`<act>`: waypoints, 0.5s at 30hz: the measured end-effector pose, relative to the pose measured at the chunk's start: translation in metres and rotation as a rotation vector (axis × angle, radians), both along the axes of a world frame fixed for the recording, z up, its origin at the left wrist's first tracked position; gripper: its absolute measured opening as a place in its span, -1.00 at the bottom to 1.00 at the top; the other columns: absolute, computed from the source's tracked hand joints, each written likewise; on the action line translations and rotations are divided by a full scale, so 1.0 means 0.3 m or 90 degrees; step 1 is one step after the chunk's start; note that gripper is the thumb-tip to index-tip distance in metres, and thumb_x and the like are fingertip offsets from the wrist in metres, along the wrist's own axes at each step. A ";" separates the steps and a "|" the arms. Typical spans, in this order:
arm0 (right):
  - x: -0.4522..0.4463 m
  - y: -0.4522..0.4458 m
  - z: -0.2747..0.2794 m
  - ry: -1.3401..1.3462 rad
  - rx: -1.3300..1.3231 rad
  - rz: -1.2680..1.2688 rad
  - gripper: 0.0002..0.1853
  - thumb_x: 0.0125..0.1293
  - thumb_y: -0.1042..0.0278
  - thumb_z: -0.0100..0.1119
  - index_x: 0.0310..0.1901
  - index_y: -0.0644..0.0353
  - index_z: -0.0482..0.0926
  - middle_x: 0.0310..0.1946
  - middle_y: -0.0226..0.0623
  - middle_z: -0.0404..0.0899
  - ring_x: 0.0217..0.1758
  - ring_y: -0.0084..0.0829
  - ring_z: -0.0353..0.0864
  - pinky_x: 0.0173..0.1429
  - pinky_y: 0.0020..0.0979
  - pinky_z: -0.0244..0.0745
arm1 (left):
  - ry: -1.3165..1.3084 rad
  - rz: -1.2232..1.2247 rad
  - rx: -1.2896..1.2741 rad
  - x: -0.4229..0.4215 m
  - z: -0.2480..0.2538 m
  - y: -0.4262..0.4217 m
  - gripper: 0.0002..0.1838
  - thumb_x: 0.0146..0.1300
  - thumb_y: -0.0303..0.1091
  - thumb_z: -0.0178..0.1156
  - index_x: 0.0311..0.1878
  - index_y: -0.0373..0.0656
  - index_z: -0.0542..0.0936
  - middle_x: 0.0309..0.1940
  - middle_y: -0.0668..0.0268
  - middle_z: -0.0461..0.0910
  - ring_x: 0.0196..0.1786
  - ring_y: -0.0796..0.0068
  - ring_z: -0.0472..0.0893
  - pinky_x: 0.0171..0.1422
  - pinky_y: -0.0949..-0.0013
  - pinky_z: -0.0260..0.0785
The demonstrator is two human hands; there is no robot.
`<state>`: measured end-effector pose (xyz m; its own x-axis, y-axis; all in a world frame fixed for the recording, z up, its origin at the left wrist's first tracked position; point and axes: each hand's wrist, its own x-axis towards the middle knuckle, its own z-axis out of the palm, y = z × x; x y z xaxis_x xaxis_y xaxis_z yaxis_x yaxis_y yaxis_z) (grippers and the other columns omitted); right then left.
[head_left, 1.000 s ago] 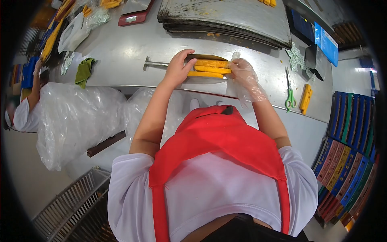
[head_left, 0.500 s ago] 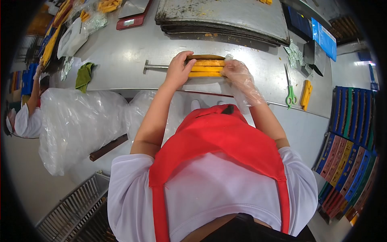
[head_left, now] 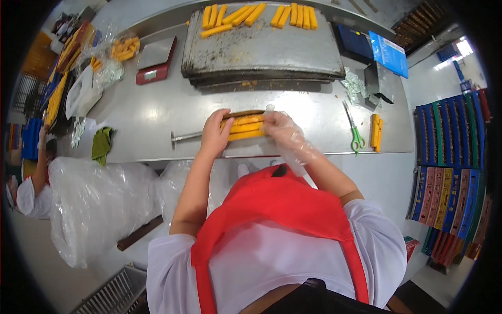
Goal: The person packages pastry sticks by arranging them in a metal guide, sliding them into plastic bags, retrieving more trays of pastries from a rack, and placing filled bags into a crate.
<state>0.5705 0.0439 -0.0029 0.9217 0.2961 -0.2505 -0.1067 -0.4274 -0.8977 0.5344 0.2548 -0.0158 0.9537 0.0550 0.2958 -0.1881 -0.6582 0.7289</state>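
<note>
Several yellow bars (head_left: 246,127), side by side, lie between my two hands near the table's front edge. A brown strip (head_left: 247,113) runs along their far side. My left hand (head_left: 214,132) is closed around their left end, the thumb on the near side. My bare-looking left fingers touch the brown strip too. At the right end, my right hand (head_left: 280,128), covered in clear plastic (head_left: 293,152), has its fingers closed on the bars. A metal rod with a crosspiece (head_left: 185,137) sticks out to the left from under my left hand; what it joins is hidden.
Stacked metal trays (head_left: 261,57) at the back carry more yellow bars (head_left: 295,17). Left are a red scale (head_left: 151,75), a green cloth (head_left: 101,145) and a bag of yellow pieces (head_left: 125,47). Right are green-handled scissors (head_left: 357,140) and two yellow bars (head_left: 376,133). Another person (head_left: 34,188) works far left.
The view has tilted upward, so the tray's yellow bars now show and the table sits lower in the picture. Both hands keep nearly the same hold on the bars.
</note>
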 end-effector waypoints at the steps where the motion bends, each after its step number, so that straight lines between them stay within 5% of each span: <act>1: -0.006 0.006 0.024 -0.015 -0.017 -0.014 -0.68 0.04 0.35 0.16 -0.15 0.29 0.55 -0.34 -0.20 0.58 -0.24 -0.42 0.55 -0.11 -0.42 0.44 | 0.004 0.004 0.001 -0.001 -0.002 -0.001 -0.72 0.19 -0.30 0.08 -0.10 -0.27 0.47 -0.11 0.06 0.51 -0.01 0.06 0.46 0.09 0.21 0.28; 6: 0.009 0.018 -0.056 -0.029 0.025 -0.007 -0.72 0.01 0.36 0.17 -0.20 0.27 0.57 -0.39 -0.22 0.58 -0.32 -0.41 0.56 -0.19 -0.39 0.45 | 0.006 0.003 0.005 0.000 -0.008 -0.003 -0.72 0.19 -0.31 0.07 -0.09 -0.27 0.46 -0.11 0.07 0.50 -0.01 0.05 0.45 0.09 0.19 0.27; 11: 0.099 -0.039 0.094 -0.156 -0.185 0.076 -0.77 0.04 0.26 0.18 -0.32 0.22 0.58 -0.39 -0.13 0.58 -0.31 -0.18 0.57 -0.16 -0.28 0.46 | 0.009 0.000 -0.012 0.001 -0.009 0.006 -0.73 0.16 -0.33 0.10 -0.12 -0.29 0.48 -0.13 0.04 0.51 -0.03 0.02 0.47 0.08 0.19 0.29; 13: 0.274 -0.132 0.118 -0.365 -0.131 -0.073 -0.81 0.13 0.24 0.10 -0.39 0.18 0.56 -0.39 -0.10 0.57 -0.29 -0.10 0.55 -0.18 -0.24 0.45 | 0.018 0.005 -0.011 -0.003 0.001 0.007 -0.73 0.16 -0.33 0.09 -0.12 -0.29 0.48 -0.13 0.04 0.51 -0.03 0.02 0.47 0.08 0.19 0.29; 15: 0.484 -0.186 0.218 -0.338 -0.243 -0.221 -0.68 0.16 0.13 0.06 -0.17 0.18 0.55 -0.31 -0.04 0.57 -0.21 -0.06 0.54 -0.11 -0.17 0.41 | 0.032 0.003 -0.020 -0.008 0.023 0.005 -0.74 0.15 -0.35 0.10 -0.12 -0.29 0.48 -0.14 0.04 0.52 -0.04 0.02 0.47 0.07 0.18 0.29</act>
<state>0.7159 -0.0118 0.0627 0.9724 -0.0529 0.2274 0.1145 -0.7409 -0.6618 0.5320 0.2564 -0.0088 0.9670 0.0676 0.2457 -0.1480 -0.6361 0.7573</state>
